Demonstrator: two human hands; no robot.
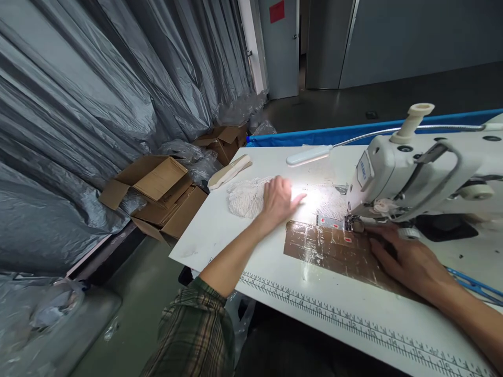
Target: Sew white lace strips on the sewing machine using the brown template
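My left hand rests on a white lacy piece on the white table, its thumb stretched out to the right. Under the needle area of the white sewing machine, my right hand lies over the brown taped plate. Its fingertips are partly hidden behind the machine head, and what they hold, if anything, cannot be seen. More white lacy material lies behind the needle, in bright light. A bundle of cream fabric strips sits left of the lacy piece.
A white lamp on a flexible neck stands over the table's back. A printed ruler runs along the front edge. Blue scissors-like handles lie at right. Open cardboard boxes and plastic bags stand left of the table.
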